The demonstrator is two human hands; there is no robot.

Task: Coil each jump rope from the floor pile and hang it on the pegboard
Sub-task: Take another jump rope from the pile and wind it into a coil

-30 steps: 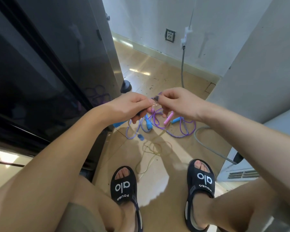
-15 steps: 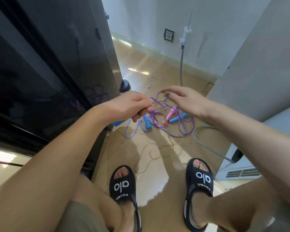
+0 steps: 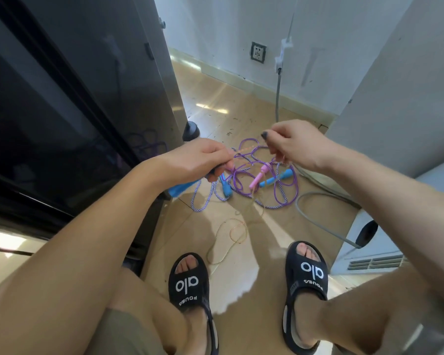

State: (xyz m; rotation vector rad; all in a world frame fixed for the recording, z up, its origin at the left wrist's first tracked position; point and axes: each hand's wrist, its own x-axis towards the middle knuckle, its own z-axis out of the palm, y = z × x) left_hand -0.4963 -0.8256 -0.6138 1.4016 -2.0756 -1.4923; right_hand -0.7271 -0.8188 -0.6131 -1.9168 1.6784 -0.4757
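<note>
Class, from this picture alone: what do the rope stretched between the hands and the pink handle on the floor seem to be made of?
The thin rope looks like clear, glossy plastic cord, orange-tinted: light passes through it. The pink handle looks like smooth moulded plastic, judging by its even colour and soft sheen. Neither can be confirmed by sight.

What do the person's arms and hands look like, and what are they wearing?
Both forearms are bare, with no sleeves, watch or bracelets in view. The left hand wears no rings or glove; nor does the right hand, whose thumbnail carries dark polish. Lower down: olive shorts and black sandals with white lettering.
</note>
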